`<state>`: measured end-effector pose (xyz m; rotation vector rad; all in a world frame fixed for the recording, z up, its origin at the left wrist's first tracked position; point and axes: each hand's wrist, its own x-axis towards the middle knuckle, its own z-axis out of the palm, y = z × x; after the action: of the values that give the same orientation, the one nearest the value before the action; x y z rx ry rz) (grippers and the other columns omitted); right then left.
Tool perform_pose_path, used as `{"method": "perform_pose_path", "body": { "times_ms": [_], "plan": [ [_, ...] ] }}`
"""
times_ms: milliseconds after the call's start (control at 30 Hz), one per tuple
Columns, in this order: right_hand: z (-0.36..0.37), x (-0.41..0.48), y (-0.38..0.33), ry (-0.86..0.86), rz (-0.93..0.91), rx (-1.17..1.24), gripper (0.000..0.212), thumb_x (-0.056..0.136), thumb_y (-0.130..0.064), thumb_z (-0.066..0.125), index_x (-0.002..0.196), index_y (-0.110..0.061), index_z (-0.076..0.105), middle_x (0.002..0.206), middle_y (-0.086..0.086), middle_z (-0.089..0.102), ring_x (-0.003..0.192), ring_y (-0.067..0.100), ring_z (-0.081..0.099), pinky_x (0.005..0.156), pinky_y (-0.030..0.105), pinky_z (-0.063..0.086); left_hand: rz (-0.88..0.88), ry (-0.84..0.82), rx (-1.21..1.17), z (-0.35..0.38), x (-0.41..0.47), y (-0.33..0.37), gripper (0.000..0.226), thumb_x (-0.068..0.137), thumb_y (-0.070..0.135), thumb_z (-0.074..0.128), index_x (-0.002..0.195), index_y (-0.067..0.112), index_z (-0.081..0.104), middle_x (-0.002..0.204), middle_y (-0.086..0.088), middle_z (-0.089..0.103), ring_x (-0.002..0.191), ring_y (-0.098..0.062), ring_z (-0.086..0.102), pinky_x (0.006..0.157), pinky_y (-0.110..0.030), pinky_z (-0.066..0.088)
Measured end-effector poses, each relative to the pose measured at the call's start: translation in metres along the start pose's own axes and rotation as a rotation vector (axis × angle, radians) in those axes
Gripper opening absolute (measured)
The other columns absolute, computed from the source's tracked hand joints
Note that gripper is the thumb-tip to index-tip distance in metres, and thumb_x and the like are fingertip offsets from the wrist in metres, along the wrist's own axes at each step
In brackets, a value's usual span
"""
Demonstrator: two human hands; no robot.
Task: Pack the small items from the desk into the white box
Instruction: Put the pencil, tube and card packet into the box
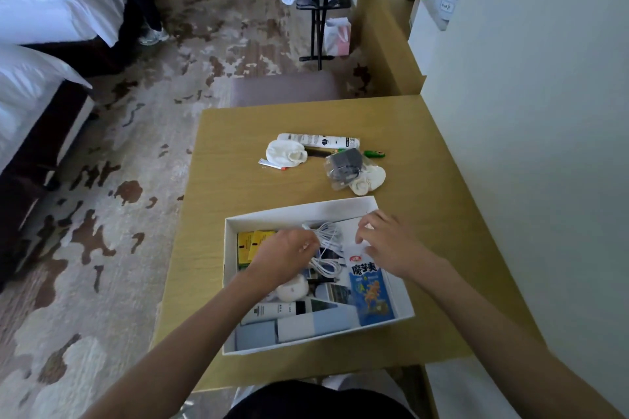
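**White box open at worktop's near edge**

The white box (pixel 299 211) has bare worktop (pixel 235 160) to its left and beyond it. A sock (pixel 285 152) and a tube (pixel 318 139) lie farther off. Inside, the left hand (pixel 286 257) pinches a coiled white cable (pixel 328 235). The right hand (pixel 388 241) curls over the far right corner; its grasp is unclear.

Tabletop (pixel 238 180): yellowish-tan wood grain.
Box (pixel 299 209): plain white, at the near edge of the tabletop.
Cable (pixel 328 238): white.
Snack packet (pixel 371 296): blue with a white top, dark blue characters, a small red logo and an orange picture.
Sachets (pixel 253 243): yellow with black marks.
Tube (pixel 272 311): white with a black band.
Cartons (pixel 316 321): pale blue-grey and white.
Socks (pixel 286 153): cream-white, towards the far edge.
Bagged block (pixel 345 165): grey inside clear plastic.
Slim item (pixel 374 154): bright green.
Long tube (pixel 316 139): white with black print.
Carpet (pixel 102 248): beige with brown blotches.
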<state>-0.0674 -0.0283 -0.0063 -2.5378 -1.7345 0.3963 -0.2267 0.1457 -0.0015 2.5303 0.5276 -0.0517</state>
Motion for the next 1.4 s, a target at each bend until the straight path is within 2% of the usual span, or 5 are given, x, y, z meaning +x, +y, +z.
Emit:
{"method": "perform_pose_path", "body": {
  "times_ms": [333,533,1000,1233,1400],
  "plan": [
    [-0.037,0.048,0.009,0.28,0.022,0.314,0.023,0.094,-0.017,0.057,0.115,-0.01,0.063,0.117,0.003,0.057,0.105,0.016,0.052,0.085,0.032,0.046,-0.042,0.203,-0.072,-0.039,0.051,-0.008,0.018,0.089,0.027,0.05,0.093,0.029,0.067,0.092,0.007,0.071,0.08,-0.018,0.066,0.067,-0.034,0.055],
    [-0.047,0.098,0.027,0.324,0.118,0.348,0.019,0.093,-0.018,0.058,0.11,-0.014,0.063,0.118,0.001,0.059,0.098,0.013,0.057,0.075,0.025,0.043,-0.089,0.135,-0.093,-0.051,0.105,-0.024,0.019,0.09,0.031,0.048,0.095,0.029,0.066,0.09,0.006,0.07,0.075,-0.018,0.066,0.066,-0.032,0.055],
    [0.005,0.223,0.061,-0.028,0.354,0.126,0.053,0.085,-0.027,0.068,0.132,-0.015,0.047,0.148,0.013,0.033,0.138,0.031,0.029,0.109,0.049,0.033,-0.131,-0.061,0.249,-0.036,0.213,-0.105,0.046,0.088,0.021,0.053,0.132,0.013,0.043,0.137,-0.006,0.042,0.123,-0.027,0.042,0.084,-0.045,0.045],
    [0.014,0.233,0.053,0.013,0.378,0.045,0.048,0.09,-0.026,0.06,0.135,-0.018,0.046,0.142,0.009,0.041,0.136,0.028,0.032,0.114,0.052,0.024,-0.135,-0.08,0.356,-0.022,0.248,-0.116,0.038,0.09,0.033,0.057,0.122,0.012,0.052,0.123,-0.008,0.055,0.118,-0.026,0.047,0.086,-0.042,0.045],
    [0.013,0.22,0.065,0.122,0.334,0.172,0.037,0.09,-0.016,0.06,0.126,-0.013,0.057,0.137,0.009,0.049,0.131,0.027,0.04,0.109,0.05,0.035,-0.124,0.018,0.188,-0.02,0.244,-0.127,0.037,0.094,0.037,0.049,0.114,0.008,0.058,0.115,-0.01,0.059,0.111,-0.026,0.051,0.083,-0.043,0.047]
  ]
}}
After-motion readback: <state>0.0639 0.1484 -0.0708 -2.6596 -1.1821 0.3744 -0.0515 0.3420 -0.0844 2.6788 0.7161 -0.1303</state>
